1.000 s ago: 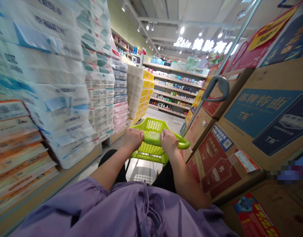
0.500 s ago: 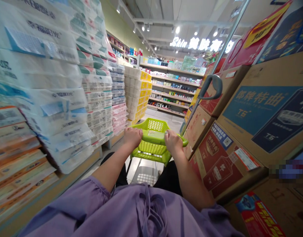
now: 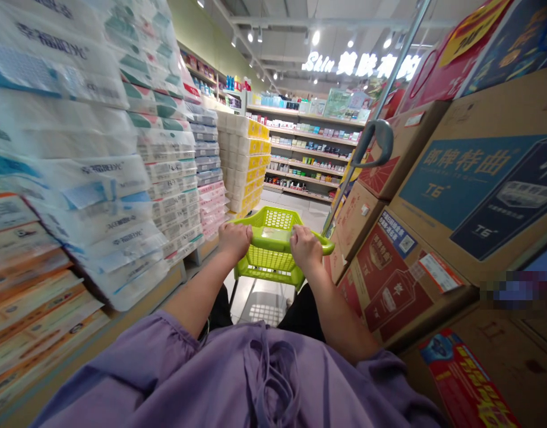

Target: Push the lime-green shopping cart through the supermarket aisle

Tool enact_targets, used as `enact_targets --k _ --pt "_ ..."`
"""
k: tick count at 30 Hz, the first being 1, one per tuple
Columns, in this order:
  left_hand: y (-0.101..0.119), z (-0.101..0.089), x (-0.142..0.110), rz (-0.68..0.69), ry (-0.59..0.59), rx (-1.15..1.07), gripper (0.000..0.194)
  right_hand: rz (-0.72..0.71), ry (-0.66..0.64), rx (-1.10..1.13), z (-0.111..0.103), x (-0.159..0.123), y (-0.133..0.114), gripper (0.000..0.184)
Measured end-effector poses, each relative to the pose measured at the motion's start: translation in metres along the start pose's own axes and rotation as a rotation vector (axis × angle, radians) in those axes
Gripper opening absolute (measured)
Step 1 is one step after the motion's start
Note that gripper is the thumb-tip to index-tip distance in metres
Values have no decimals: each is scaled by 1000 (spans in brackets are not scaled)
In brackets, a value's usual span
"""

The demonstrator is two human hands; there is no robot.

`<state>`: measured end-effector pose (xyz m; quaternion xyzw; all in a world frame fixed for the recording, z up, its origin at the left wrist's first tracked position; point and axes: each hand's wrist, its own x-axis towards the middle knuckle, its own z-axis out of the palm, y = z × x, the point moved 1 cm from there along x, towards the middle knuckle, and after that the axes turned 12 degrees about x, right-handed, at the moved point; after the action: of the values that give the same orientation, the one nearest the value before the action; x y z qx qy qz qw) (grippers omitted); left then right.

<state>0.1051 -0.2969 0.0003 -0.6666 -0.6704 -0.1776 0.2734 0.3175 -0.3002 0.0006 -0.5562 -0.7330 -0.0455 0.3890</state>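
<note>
In front of me stands a bright green shopping cart with mesh plastic sides. My left hand is closed around the left part of its handle, knuckles up. On the right part of the same handle, my right hand is wrapped in a similar grip. A clear panel sits on the handle between both hands. Below the basket, light falls on the floor in a grid pattern.
Stacks of wrapped tissue packs line the left side, with yellow-and-white packs farther on. Cardboard boxes are piled close on the right, beside a metal pole with a grey handle. Stocked shelves cross the far end.
The view has shifted slightly, so cart and hands appear a little higher and farther left. Both hands keep their hold on the handle.
</note>
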Motion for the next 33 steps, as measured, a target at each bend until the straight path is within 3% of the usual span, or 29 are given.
enact_targets --k 6,9,15,18,22,29,33 --pt "-9 17 18 -50 -4 25 49 -48 -11 44 11 13 -6 35" --pt "-5 22 20 -86 22 -1 49 -61 -1 76 21 11 -21 34" --pt "2 15 9 -71 -1 -100 45 -275 -112 137 33 4 -55 36" --pt "0 12 4 7 -1 -130 42 -207 -138 128 28 10 -49 35" --pt "-2 13 0 43 24 -136 38 -78 -62 49 28 12 -46 33" --pt "-2 13 -2 77 25 -107 39 -325 -90 37 42 2 -59 38" --pt "-3 12 -3 73 11 -78 37 -292 -28 67 39 5 -45 35"
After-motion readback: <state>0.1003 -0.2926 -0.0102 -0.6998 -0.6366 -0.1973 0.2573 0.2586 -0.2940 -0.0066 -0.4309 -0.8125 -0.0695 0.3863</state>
